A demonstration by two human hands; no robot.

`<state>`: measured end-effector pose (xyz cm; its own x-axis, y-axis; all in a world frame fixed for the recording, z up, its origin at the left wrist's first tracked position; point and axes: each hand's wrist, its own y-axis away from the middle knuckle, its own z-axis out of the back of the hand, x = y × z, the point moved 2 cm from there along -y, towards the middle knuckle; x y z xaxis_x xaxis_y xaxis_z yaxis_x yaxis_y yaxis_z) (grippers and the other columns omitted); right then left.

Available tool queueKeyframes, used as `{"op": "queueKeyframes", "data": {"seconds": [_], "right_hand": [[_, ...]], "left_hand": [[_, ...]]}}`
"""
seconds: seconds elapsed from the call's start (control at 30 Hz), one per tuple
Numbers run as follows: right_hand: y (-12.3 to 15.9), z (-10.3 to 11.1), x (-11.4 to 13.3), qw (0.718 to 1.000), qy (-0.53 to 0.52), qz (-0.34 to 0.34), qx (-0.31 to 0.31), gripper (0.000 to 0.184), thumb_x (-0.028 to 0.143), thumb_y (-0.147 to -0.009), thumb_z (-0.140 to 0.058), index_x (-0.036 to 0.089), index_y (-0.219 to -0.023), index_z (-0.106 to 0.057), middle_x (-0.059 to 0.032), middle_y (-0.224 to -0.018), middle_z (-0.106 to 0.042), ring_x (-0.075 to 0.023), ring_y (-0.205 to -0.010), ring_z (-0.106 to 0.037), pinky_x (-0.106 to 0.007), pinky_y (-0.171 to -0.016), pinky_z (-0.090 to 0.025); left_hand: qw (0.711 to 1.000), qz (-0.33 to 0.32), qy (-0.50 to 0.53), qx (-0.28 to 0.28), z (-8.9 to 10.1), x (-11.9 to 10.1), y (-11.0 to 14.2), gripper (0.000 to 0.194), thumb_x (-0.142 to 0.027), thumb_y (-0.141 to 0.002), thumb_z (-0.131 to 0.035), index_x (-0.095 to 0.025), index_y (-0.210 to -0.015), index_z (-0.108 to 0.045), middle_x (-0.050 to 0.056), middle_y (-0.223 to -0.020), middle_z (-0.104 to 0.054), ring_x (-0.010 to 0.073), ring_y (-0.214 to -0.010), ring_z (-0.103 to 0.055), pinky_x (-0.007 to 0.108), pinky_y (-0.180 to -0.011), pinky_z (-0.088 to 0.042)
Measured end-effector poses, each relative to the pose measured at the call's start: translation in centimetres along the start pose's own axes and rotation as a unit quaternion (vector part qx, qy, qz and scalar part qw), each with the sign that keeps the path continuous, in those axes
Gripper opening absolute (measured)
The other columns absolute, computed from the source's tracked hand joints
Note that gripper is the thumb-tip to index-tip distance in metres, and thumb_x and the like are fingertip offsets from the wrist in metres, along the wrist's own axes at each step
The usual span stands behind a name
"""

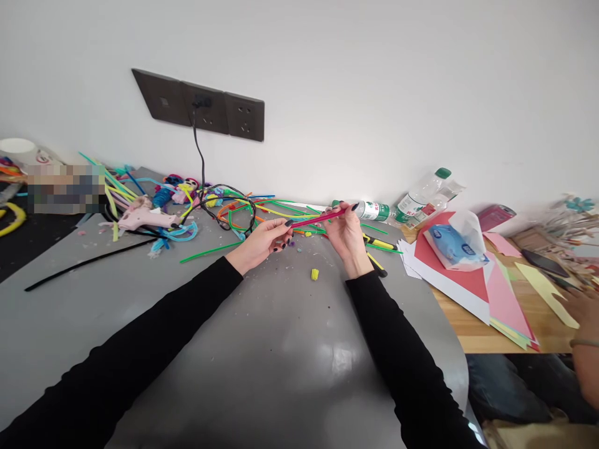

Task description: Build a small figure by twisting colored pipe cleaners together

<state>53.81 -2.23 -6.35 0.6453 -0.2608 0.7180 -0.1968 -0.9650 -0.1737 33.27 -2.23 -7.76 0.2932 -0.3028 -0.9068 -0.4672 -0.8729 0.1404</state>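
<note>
A magenta pipe cleaner (314, 220) is stretched between my two hands above the grey table (281, 349). My left hand (262, 242) pinches its left end between thumb and fingers. At the other end, my right hand (347, 237) grips it with the fingertips, palm turned partly toward me. Below the hands lies a small yellow fuzzy piece (315, 274). Behind them, green, orange and yellow pipe cleaners (281, 209) are spread in a loose tangle. A yellow-and-black tool (380, 243) lies just right of my right hand, partly hidden by it.
A pink glue gun (147, 215) lies at left, near a black cord (201, 156) plugged into the wall. Plastic bottles (416, 196) are by the wall. A tissue pack (453, 245) rests on coloured paper (508, 293). Another person's hand (578, 305) is at far right.
</note>
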Motion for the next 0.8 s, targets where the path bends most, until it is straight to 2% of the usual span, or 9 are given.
{"op": "queueKeyframes", "data": {"seconds": [0.23,0.33,0.47,0.57,0.67,0.8], "right_hand": [[0.0,0.2,0.0,1.0,0.01,-0.007,-0.013,0.028,0.05,-0.071,-0.092,0.03,-0.079,-0.074,0.0042,-0.074,-0.07,-0.0151,-0.081,-0.066,-0.033,-0.085,-0.057],[-0.1,0.3,-0.1,0.999,0.038,-0.006,-0.017,0.027,0.052,-0.075,-0.088,0.029,-0.079,-0.073,0.0029,-0.074,-0.069,-0.0165,-0.083,-0.065,-0.035,-0.084,-0.056],[-0.1,0.5,-0.1,0.999,0.052,-0.005,-0.008,0.024,0.051,-0.081,-0.084,0.03,-0.081,-0.074,0.0024,-0.076,-0.07,-0.0167,-0.086,-0.065,-0.035,-0.084,-0.055],[0.0,0.4,0.0,0.999,0.048,-0.006,-0.016,0.025,0.05,-0.078,-0.086,0.029,-0.078,-0.073,0.0018,-0.076,-0.07,-0.0168,-0.084,-0.065,-0.035,-0.083,-0.055],[0.1,0.0,0.3,0.998,0.063,0.001,-0.012,0.028,0.049,-0.072,-0.09,0.027,-0.079,-0.074,0.0011,-0.079,-0.071,-0.0165,-0.084,-0.065,-0.033,-0.083,-0.056],[0.4,-0.5,0.7,0.992,0.125,0.011,-0.007,0.031,0.053,-0.076,-0.086,0.027,-0.091,-0.077,-0.0011,-0.094,-0.074,-0.0159,-0.088,-0.065,-0.031,-0.081,-0.056]], "left_hand": [[0.999,-0.027,-0.046,-0.003,0.0,-0.3,0.1,0.042,-0.048,-0.068,-0.086,-0.018,-0.071,-0.056,0.0,-0.071,-0.057,0.0093,-0.059,-0.051,0.02,-0.046,-0.029],[0.993,-0.061,-0.103,-0.017,0.0,-0.5,0.1,0.042,-0.052,-0.072,-0.082,-0.019,-0.07,-0.055,0.0,-0.068,-0.056,0.0107,-0.058,-0.049,0.022,-0.047,-0.03],[0.963,-0.152,-0.218,-0.042,-0.1,-0.8,0.3,0.04,-0.054,-0.082,-0.072,-0.021,-0.069,-0.055,0.0,-0.063,-0.056,0.0125,-0.056,-0.049,0.024,-0.051,-0.037],[0.934,-0.215,-0.278,-0.059,-0.1,-1.0,0.6,0.037,-0.05,-0.088,-0.066,-0.021,-0.069,-0.056,0.0,-0.063,-0.057,0.014,-0.058,-0.052,0.026,-0.056,-0.041],[0.925,-0.23,-0.295,-0.066,-0.1,-1.1,0.8,0.034,-0.048,-0.091,-0.062,-0.021,-0.071,-0.057,0.001,-0.064,-0.058,0.0148,-0.058,-0.054,0.026,-0.056,-0.041],[0.922,-0.233,-0.299,-0.079,0.2,-1.2,0.8,0.033,-0.048,-0.092,-0.061,-0.021,-0.074,-0.058,0.001,-0.066,-0.059,0.0145,-0.055,-0.054,0.026,-0.053,-0.039]]}}
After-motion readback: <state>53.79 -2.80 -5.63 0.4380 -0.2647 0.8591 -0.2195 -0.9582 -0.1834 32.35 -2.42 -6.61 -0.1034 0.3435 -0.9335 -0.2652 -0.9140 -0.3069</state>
